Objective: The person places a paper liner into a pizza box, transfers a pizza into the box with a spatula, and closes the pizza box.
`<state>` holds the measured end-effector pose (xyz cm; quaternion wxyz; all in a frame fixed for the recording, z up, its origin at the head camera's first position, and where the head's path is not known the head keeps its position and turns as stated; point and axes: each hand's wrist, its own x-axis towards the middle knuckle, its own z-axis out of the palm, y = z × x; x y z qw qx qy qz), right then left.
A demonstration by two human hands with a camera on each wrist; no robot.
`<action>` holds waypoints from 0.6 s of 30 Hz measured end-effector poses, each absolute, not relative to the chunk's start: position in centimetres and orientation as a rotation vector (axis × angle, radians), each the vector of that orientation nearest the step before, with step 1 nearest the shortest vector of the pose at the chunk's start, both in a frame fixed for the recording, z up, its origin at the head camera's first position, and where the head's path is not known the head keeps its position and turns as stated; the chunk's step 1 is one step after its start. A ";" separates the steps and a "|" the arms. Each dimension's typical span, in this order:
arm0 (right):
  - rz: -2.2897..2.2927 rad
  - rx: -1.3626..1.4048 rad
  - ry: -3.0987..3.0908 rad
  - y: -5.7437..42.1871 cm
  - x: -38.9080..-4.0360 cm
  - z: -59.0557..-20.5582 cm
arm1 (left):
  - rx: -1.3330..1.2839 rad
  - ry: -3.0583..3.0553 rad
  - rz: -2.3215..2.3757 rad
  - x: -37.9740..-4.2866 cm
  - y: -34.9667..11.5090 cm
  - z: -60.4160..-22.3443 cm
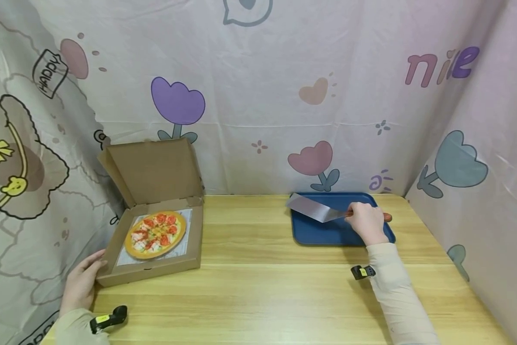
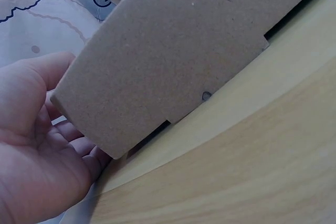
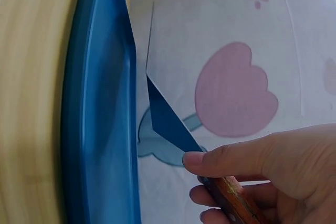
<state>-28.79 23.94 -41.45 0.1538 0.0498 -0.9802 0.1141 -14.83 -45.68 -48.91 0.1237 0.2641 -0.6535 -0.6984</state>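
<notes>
Fingers of the right hand (image 1: 368, 223) pinch the wooden handle (image 3: 231, 192) of a metal spatula (image 1: 312, 208), its blade (image 3: 170, 116) above the blue tray (image 1: 327, 235) by the far right corner of the tabletop (image 1: 258, 292); it should prove light, stiff and slick, best held by that handle. Fingers of the left hand (image 1: 80, 282), partly hidden, curl round the near left corner of the open pizza box (image 1: 163, 268) along the tabletop's left edge, 1 pizza (image 1: 156, 235) inside; thin cardboard likely flexes.

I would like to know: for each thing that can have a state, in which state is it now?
Box: open, lid raised
Pizza: whole, inside the box
Tray: lying flat, no food on it
Spatula: held above the tray
Left hand: touching the box's left side
Right hand: gripping the spatula
</notes>
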 end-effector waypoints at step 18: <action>0.363 0.020 -2.929 27.8 -29.1 -42.0 | 0.779 -1.959 -1.999 -14.8 -45.7 -49.0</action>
